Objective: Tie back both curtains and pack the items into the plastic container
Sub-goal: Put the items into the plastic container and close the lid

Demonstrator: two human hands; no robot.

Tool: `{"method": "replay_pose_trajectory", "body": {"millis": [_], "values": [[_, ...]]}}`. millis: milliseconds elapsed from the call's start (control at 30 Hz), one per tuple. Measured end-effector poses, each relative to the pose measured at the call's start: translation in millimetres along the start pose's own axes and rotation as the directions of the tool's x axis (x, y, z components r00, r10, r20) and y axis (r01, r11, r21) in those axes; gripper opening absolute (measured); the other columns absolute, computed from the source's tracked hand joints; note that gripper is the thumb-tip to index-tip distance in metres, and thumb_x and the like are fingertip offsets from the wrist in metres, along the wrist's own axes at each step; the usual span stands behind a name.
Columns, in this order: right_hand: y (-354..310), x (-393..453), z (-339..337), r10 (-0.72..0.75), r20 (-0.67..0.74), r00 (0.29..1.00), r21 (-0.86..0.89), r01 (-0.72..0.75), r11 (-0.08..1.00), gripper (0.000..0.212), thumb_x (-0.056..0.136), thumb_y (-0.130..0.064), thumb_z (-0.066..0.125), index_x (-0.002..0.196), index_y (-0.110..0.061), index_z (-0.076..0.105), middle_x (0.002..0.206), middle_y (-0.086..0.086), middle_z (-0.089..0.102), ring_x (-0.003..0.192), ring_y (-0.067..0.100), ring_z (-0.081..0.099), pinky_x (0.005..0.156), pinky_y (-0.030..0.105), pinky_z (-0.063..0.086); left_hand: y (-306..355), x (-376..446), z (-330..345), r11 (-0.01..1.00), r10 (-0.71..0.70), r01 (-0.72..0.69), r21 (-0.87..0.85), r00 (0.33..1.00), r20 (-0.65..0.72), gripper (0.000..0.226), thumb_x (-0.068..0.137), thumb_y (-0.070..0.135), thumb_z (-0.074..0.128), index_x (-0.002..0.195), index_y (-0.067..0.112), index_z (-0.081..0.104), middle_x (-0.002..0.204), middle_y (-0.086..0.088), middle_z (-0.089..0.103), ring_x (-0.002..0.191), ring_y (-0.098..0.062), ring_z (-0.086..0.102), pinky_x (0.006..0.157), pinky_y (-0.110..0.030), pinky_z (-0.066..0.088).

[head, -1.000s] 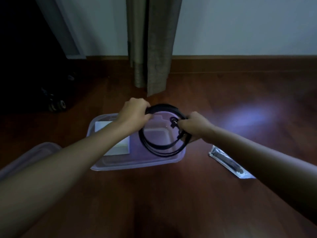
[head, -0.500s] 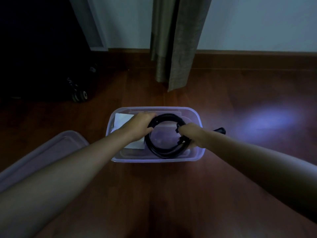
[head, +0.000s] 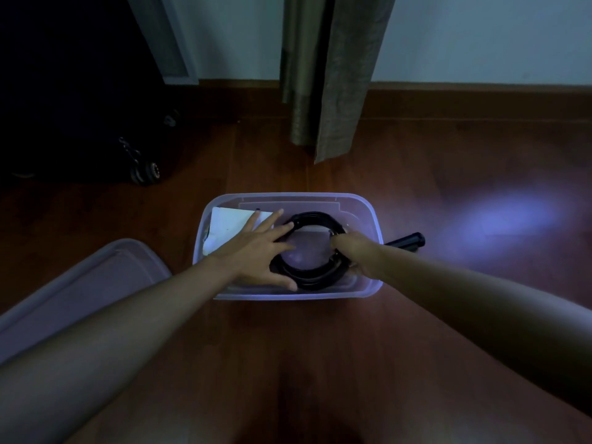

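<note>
Black coiled cable (head: 309, 277) down inside plastic container (head: 368, 206), left hand (head: 256, 251) splayed flat on it, right hand (head: 350, 249) gripping its far side; likely to spring uncoiled once released.

One plastic container (head: 371, 213) — inside it, one coiled black cable (head: 315, 278) and one white box (head: 229, 224). One lid (head: 96, 277), one curtain (head: 333, 75), one flashlight (head: 408, 242) — two hands.
</note>
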State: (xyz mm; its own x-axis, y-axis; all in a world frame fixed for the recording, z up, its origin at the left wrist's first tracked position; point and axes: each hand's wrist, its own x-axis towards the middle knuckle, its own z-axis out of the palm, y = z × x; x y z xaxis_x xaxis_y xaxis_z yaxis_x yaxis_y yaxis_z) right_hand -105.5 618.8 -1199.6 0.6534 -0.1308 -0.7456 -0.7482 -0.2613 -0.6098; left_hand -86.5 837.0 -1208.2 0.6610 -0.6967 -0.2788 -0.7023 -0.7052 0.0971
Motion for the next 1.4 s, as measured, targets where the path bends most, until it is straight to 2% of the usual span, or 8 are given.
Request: {"method": "replay_pose_trajectory", "body": {"millis": [333, 467, 667, 767, 967, 1100, 1267, 1400], "values": [[-2, 18, 2, -0.165, -0.087, 0.982, -0.302, 0.131, 0.944, 0.02, 0.092, -0.019, 0.054, 0.098, -0.002, 0.064, 0.071, 0.008, 0.056, 0.061, 0.019, 0.053, 0.051, 0.025, 0.042, -11, -2, 11, 0.99, -0.018, 0.023, 0.139, 0.999, -0.034, 0.061, 0.089, 0.058, 0.052, 0.138, 0.022, 0.047, 0.162, -0.008, -0.002, 0.147, -0.026, -0.018, 0.118, -0.052, -0.003], [-2, 20, 3, -0.214, -0.095, 0.972, -0.341, 0.17, 0.925, 0.023, 0.092, -0.023, 0.058, 0.105, -0.006, 0.065, 0.094, 0.013, 0.069, 0.078, 0.023, 0.062, 0.061, 0.028, 0.048, -7, -1, 10, 0.986, -0.044, 0.054, 0.157, 0.997, -0.064, 0.059, 0.089, 0.056, 0.051, 0.135, 0.019, 0.049, 0.162, -0.011, 0.003, 0.148, -0.03, -0.013, 0.118, -0.054, 0.001], [3, 13, 3, -0.289, -0.123, 0.95, -0.461, 0.203, 0.864, 0.037, 0.09, -0.029, 0.059, 0.12, -0.009, 0.05, 0.109, 0.015, 0.061, 0.085, 0.026, 0.062, 0.051, 0.025, 0.042, -5, -2, 8, 0.981, -0.072, 0.079, 0.178, 0.996, -0.05, 0.062, 0.09, 0.061, 0.044, 0.137, 0.02, 0.046, 0.162, -0.01, 0.003, 0.148, -0.029, -0.012, 0.118, -0.054, 0.002], [7, 7, 3, -0.322, -0.118, 0.939, -0.539, 0.212, 0.815, 0.049, 0.089, -0.033, 0.06, 0.125, -0.006, 0.041, 0.121, 0.019, 0.054, 0.093, 0.031, 0.06, 0.06, 0.03, 0.044, -3, -1, 9, 0.977, -0.088, 0.098, 0.19, 0.994, -0.06, 0.062, 0.092, 0.061, 0.042, 0.138, 0.02, 0.044, 0.162, -0.011, 0.002, 0.148, -0.028, -0.012, 0.118, -0.053, 0.003], [16, -16, 12, -0.285, -0.074, 0.956, -0.371, 0.239, 0.897, 0.07, 0.077, -0.022, 0.079, 0.133, -0.013, 0.038, 0.11, 0.005, 0.06, 0.097, 0.024, 0.059, 0.074, 0.032, 0.05, -14, -9, 13, 0.999, -0.05, 0.052, 0.016, 0.994, -0.099, 0.083, 0.088, 0.062, 0.049, 0.153, 0.021, 0.018, 0.16, -0.007, -0.017, 0.144, -0.019, -0.023, 0.118, -0.039, -0.01], [18, -14, 15, -0.242, -0.079, 0.967, -0.336, 0.203, 0.92, 0.061, 0.076, -0.018, 0.079, 0.127, -0.014, 0.046, 0.102, 0.006, 0.061, 0.094, 0.027, 0.063, 0.08, 0.041, 0.058, -25, -15, 16, 0.999, -0.05, 0.048, -0.021, 0.995, -0.088, 0.089, 0.088, 0.056, 0.055, 0.154, 0.02, 0.008, 0.157, -0.005, -0.024, 0.144, -0.02, -0.024, 0.119, -0.035, -0.009], [20, -15, 14, -0.258, -0.049, 0.965, -0.337, 0.227, 0.914, 0.068, 0.075, -0.011, 0.073, 0.134, -0.018, 0.038, 0.101, 0.007, 0.063, 0.09, 0.024, 0.063, 0.073, 0.037, 0.056, -24, -17, 16, 0.998, -0.054, 0.051, -0.033, 0.996, -0.075, 0.087, 0.091, 0.057, 0.05, 0.154, 0.022, 0.001, 0.156, -0.005, -0.027, 0.143, -0.019, -0.027, 0.114, -0.03, -0.014], [11, -25, -3, -0.244, 0.01, 0.97, -0.392, 0.228, 0.891, 0.051, 0.079, -0.011, 0.07, 0.126, -0.014, 0.048, 0.1, 0.008, 0.064, 0.092, 0.027, 0.065, 0.078, 0.04, 0.058, -20, -16, 13, 0.993, -0.052, 0.042, -0.112, 0.994, -0.097, 0.089, 0.088, 0.067, 0.042, 0.152, 0.029, -0.007, 0.157, 0.0, -0.026, 0.143, -0.015, -0.028, 0.115, -0.029, -0.017]]}}
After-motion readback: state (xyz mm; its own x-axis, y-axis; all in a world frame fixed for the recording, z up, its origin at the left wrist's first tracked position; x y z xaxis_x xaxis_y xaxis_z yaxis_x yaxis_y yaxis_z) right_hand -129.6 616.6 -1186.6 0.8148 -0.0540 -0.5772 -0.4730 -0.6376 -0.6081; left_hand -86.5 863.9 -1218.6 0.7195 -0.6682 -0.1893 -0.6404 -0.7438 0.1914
